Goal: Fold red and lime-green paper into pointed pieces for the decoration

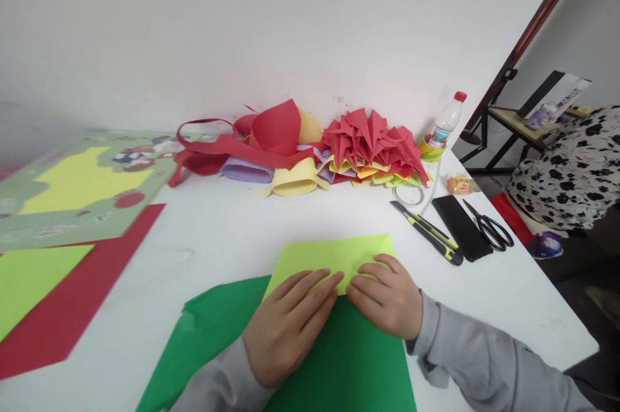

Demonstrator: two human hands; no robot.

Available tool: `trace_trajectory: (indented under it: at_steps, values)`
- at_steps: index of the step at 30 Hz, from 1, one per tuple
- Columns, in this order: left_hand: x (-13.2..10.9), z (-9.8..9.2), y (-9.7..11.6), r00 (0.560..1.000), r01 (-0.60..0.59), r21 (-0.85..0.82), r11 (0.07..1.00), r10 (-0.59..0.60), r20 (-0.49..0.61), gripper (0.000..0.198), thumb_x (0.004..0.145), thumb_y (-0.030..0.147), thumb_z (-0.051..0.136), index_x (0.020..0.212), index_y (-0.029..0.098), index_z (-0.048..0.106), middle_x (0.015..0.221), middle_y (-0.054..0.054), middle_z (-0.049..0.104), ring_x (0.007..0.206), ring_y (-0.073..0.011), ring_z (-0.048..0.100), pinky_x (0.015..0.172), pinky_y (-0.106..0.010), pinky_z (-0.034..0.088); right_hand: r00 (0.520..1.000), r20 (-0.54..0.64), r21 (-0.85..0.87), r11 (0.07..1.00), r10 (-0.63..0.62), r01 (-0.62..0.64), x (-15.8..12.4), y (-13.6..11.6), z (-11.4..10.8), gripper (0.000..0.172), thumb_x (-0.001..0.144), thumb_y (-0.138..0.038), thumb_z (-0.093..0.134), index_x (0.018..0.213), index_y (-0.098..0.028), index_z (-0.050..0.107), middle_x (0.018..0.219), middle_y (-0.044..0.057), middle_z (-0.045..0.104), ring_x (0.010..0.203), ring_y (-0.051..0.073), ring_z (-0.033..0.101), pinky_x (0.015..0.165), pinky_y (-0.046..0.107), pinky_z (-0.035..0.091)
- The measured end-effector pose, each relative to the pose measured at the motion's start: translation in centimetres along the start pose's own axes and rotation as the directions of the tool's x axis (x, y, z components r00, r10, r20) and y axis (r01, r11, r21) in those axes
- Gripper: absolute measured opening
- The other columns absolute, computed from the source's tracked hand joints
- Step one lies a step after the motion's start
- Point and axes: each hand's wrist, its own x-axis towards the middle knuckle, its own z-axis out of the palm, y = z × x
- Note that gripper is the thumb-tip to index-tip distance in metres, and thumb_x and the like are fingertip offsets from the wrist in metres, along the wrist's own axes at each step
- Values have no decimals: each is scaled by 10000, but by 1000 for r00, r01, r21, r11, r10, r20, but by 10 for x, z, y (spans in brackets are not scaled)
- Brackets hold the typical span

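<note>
A lime-green sheet of paper [329, 254] lies in front of me, its near edge over a larger dark green sheet [358, 367]. My left hand [293, 325] rests on the near left part of the lime sheet, fingers stretched out and lying nearly flat. Close beside it, my right hand [385, 296] presses on the sheet's near right part with its fingers bent; the fingertips touch the paper, and whether they pinch its edge is hard to make out. A faint crease shows at the lime sheet's far right corner.
Folded red paper shapes [363, 141] and rolled paper pieces [293, 179] line the wall. At right lie a cutter [431, 234], black case [462, 228], scissors [489, 225], tape roll [407, 194] and bottle [445, 121]. A green mat [104, 225] and red paper [82, 315] are left.
</note>
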Motion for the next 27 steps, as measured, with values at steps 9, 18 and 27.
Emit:
trace_trajectory:
  at_steps: [9,18,27]
  values:
    - [-1,5,4,1000,-19,-20,1000,19,8,267,901,38,397,990,105,640,1087,-143,699,1093,-267,589,867,-423,493,999,-5,15,999,-34,34,3,-2,0,191,914,-89,490,808,-135,642,731,25,676,793,145,614,849,347,442]
    - [-1,-6,-6,1000,4,27,1000,-5,19,239,857,1,461,965,117,640,1095,-125,713,1057,-282,621,826,-430,514,999,12,-53,998,47,-46,-5,3,-1,134,894,-109,535,832,-166,640,768,19,686,847,156,605,855,358,443]
    - [-4,-17,-25,1000,4,110,994,-5,10,228,825,-12,490,968,114,616,1078,-150,713,1039,-309,639,786,-442,552,993,-28,-76,990,117,-119,-8,16,-2,103,863,-77,553,862,-143,632,775,32,695,833,174,610,856,385,431]
